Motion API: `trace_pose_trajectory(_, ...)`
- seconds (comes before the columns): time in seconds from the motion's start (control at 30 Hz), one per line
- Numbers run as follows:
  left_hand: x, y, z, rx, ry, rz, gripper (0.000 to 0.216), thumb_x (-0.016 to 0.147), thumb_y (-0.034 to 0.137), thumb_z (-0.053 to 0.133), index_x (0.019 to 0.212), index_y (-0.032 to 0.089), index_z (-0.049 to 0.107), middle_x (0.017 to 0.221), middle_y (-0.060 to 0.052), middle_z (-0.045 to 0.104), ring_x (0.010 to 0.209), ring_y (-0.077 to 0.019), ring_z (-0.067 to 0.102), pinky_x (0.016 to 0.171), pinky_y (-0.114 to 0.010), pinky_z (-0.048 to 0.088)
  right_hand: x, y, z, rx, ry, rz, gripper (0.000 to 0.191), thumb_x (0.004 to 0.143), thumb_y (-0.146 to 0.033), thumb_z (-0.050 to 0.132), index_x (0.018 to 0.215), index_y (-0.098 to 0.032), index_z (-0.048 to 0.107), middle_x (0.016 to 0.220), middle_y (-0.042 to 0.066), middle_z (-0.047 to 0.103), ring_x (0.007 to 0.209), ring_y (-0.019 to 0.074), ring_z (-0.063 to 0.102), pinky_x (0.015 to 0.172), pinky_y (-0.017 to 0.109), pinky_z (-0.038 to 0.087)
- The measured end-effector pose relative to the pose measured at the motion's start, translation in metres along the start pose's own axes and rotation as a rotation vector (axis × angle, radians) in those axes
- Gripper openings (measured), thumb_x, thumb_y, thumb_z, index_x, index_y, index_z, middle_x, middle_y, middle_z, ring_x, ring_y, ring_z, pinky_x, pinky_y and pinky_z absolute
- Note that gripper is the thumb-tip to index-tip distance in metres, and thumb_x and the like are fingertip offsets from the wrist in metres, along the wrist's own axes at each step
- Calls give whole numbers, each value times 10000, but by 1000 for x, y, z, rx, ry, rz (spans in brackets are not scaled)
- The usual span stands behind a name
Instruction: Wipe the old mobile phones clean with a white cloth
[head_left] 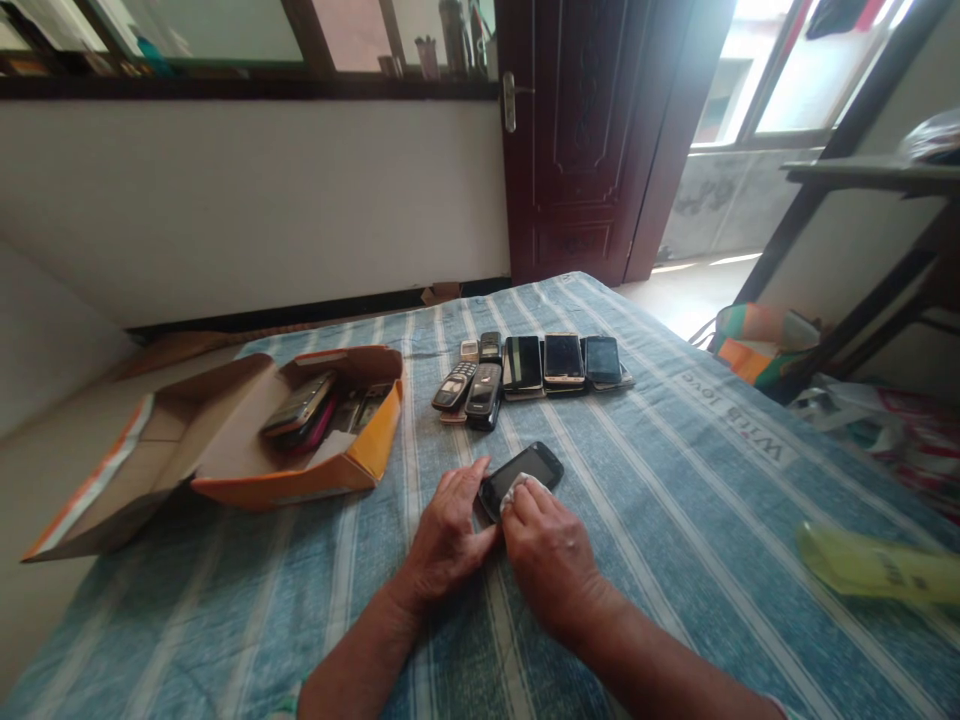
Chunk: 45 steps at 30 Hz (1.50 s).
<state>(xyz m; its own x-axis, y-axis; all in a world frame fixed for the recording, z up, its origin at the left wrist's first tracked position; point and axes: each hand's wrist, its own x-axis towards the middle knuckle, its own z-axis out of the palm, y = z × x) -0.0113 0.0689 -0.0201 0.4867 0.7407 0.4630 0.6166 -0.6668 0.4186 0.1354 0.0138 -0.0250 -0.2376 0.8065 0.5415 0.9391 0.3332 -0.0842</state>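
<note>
A black touchscreen phone [529,467] lies on the blue striped cloth [675,480] in front of me. My left hand [448,530] rests against the phone's near left edge, its fingers curled on the phone. My right hand [551,555] is closed on a small white wad of cloth or tissue [517,487] and presses it on the phone's near end. Beyond lies a row of several phones [525,368], older keypad ones at the left and touchscreen ones at the right.
An open orange cardboard box [300,440] with more phones in it lies at the left. A yellow-green object [877,565] lies at the cloth's right edge. A dark wooden door [592,130] stands behind, and bags [757,345] and a shelf frame to the right.
</note>
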Motion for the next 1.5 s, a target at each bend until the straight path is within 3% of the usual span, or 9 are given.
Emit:
trace_pose_trajectory(0.73,0,1,0,29,-12,2,605,763,288,668,1320,149,473,1119,-136,656,1026,-292,619,888,-457,533,21,25,9,23,-52,111,164,847,-46,540,844,-114,688,909,133,665,937,242,602,836,351,513)
trace_pose_trajectory(0.93,0,0,1,38,9,11,593,773,327,662,1311,150,487,1088,-133,669,996,-288,633,860,-443,548,24,24,16,54,7,16,158,860,-70,535,868,-99,690,925,143,660,968,240,580,903,364,484)
trace_pose_trajectory(1.13,0,-4,0,34,3,46,587,776,251,611,1335,138,472,1150,-151,655,1046,-299,620,877,-445,549,25,12,20,160,30,-121,185,886,-129,544,986,-74,690,943,128,667,986,234,580,972,376,461)
trace_pose_trajectory(1.5,1,1,1,35,0,-9,573,786,329,641,1306,138,490,1082,-140,668,984,-290,636,849,-449,552,33,25,25,91,-30,38,151,878,-113,564,951,-107,697,1038,135,672,1109,232,568,982,365,452)
